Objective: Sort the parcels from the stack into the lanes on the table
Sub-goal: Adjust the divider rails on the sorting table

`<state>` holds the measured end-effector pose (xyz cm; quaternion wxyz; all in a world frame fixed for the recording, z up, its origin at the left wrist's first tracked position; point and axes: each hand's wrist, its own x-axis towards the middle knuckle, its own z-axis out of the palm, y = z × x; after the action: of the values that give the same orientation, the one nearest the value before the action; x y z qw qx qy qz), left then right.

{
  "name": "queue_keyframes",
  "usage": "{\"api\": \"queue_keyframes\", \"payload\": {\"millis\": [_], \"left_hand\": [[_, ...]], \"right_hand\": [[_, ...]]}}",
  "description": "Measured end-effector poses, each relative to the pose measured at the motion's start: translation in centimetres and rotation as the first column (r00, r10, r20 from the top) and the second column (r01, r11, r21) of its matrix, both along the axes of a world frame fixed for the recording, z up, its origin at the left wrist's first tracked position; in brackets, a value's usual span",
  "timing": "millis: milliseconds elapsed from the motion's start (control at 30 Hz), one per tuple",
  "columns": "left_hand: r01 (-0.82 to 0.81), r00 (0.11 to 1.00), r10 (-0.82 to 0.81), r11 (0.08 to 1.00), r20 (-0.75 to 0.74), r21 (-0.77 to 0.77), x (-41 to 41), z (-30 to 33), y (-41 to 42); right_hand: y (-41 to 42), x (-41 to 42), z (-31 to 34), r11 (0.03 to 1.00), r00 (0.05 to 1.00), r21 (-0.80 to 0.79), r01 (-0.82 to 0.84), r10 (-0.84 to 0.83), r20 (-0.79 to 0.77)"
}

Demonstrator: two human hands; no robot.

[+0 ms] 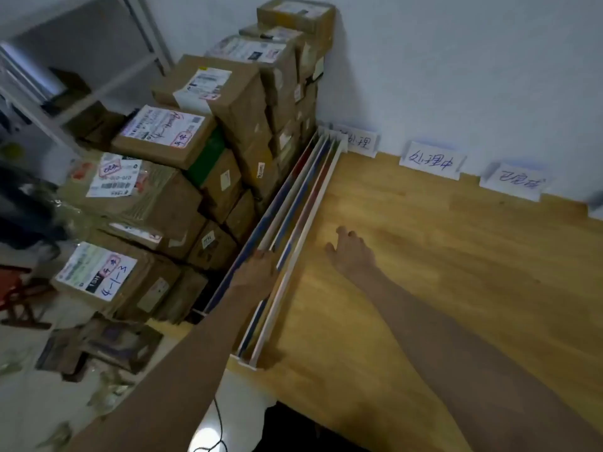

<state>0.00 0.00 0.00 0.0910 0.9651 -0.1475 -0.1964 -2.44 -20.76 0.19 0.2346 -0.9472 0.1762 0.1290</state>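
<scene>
Left hand (259, 272) grasps the lane dividers (293, 223), right hand (350, 251) released on bare worktop (456, 288); parcels (182, 158) all unsorted, everything left.

Head view, down over table (456, 272)

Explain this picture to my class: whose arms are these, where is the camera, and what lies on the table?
There is no machine here. A person wears a camera on the head, looking down at their own arms. The left hand rests on the white dividers standing along the wooden table's left edge. The right hand lies on the table with nothing in its grip. Cardboard parcels are stacked to the left of the table. Three paper labels stand against the wall. No parcel is held yet.
</scene>
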Motion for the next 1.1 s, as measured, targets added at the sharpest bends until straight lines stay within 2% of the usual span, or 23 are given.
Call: {"api": "queue_keyframes", "payload": {"millis": [133, 367, 600, 767, 1100], "left_hand": [[0.035, 0.998, -0.033, 0.999, -0.060, 0.034, 2.3, -2.8, 0.0], [0.091, 0.994, -0.088, 0.995, -0.070, 0.035, 4.1, -7.4, 0.8], [0.016, 0.985, -0.026, 0.998, -0.170, -0.063, 5.1, -9.8, 0.9], [0.013, 0.983, -0.032, 0.994, -0.179, -0.106, 5.6, -10.8, 1.2], [0.056, 0.990, -0.063, 0.997, -0.127, -0.061, 5.7, -9.4, 1.5]], "right_hand": [[2.1, 3.2, -2.8, 0.993, 0.995, 0.104, 0.062, -0.054, -0.081], [5.6, 7.7, -7.6, 0.975, 0.972, 0.170, 0.147, -0.110, -0.209], [7.9, 9.6, -10.1, 0.932, 0.928, 0.225, 0.285, -0.210, -0.308], [8.5, 10.1, -10.8, 0.879, 0.901, 0.267, 0.395, -0.315, -0.299], [7.1, 8.5, -9.2, 0.918, 0.904, 0.147, 0.368, -0.316, -0.288]]}}
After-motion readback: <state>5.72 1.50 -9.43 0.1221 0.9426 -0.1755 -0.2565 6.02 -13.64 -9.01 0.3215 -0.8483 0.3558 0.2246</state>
